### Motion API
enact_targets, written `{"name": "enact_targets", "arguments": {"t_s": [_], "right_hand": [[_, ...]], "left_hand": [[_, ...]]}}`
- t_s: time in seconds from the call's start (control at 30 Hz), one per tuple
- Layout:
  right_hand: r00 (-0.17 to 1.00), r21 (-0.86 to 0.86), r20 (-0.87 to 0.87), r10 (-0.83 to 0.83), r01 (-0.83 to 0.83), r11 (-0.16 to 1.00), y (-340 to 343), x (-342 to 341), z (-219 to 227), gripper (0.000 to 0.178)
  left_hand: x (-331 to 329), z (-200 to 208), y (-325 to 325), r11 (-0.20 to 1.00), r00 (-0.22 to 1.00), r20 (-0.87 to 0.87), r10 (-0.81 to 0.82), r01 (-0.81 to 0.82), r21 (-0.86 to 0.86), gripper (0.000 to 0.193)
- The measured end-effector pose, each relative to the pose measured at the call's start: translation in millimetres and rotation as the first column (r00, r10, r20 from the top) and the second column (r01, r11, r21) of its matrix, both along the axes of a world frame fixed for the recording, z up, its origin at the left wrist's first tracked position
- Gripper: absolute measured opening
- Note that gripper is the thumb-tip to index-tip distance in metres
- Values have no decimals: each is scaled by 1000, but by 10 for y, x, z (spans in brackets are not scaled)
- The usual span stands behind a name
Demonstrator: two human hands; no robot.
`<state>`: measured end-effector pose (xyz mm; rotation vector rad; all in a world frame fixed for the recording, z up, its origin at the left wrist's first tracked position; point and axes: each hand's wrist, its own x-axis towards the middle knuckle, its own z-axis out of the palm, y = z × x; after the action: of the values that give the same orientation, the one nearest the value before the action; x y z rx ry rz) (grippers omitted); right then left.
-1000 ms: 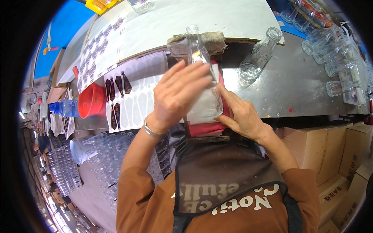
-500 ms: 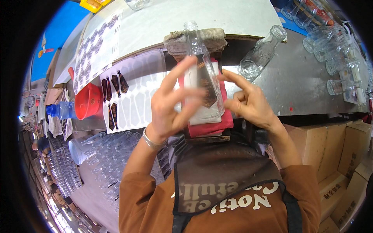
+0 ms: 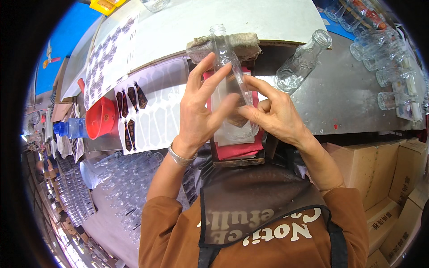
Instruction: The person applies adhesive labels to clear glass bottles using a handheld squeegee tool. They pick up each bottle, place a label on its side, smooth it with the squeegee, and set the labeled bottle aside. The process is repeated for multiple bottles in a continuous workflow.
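A clear glass bottle [image 3: 235,131] lies on its back on a red cloth-covered stand, its neck propped on a folded grey cloth [image 3: 245,44]. A dark tie-shaped decal [image 3: 236,119], partly hidden by my fingers, shows on the bottle's upper face. My left hand [image 3: 199,102] comes over it from the left, fingers stretched and apart, fingertips at the bottle's shoulder; its thumb is blurred. From the right, my right hand [image 3: 275,109] has its thumb on the decal and its index finger at the bottle's side, the other fingers curled.
Left of the stand lies a decal sheet [image 3: 156,120] with several dark ties on it, beside a red dipper [image 3: 100,118]. Another glass bottle [image 3: 298,62] leans at the right. Rows of glassware [image 3: 129,187] stand lower left; cardboard boxes [image 3: 357,165] sit lower right.
Both hands have closed in on the bottle. My right thumb and index finger, apart from the decal before, now rest on it and the bottle's side. My left hand has shifted slightly right.
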<state>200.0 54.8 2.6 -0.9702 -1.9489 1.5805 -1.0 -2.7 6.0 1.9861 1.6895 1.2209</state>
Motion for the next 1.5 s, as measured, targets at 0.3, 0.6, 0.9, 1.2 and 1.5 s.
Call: {"name": "enact_targets", "arguments": {"t_s": [0.3,0.6,0.9,1.2,1.5], "right_hand": [[999,-6,-41,18,-18,1000,34,21,-28,66],[983,-192,-185,-8,-28,981,-50,74,-167,56],[992,-81,-129,-18,8,997,-66,44,-118,53],[991,-97,-131,-9,-4,995,-59,57,-139,51],[989,-126,-148,0,-19,992,-38,71,-200,51]], "left_hand": [[20,7,-2,1000,999,-34,18,-17,27,58],[237,-42,-416,926,645,753,132,191,-325,70],[258,-95,-395,934,608,786,111,206,-291,73],[281,-127,-396,939,618,776,124,180,-294,73],[307,-158,-396,943,629,761,158,134,-306,74]]}}
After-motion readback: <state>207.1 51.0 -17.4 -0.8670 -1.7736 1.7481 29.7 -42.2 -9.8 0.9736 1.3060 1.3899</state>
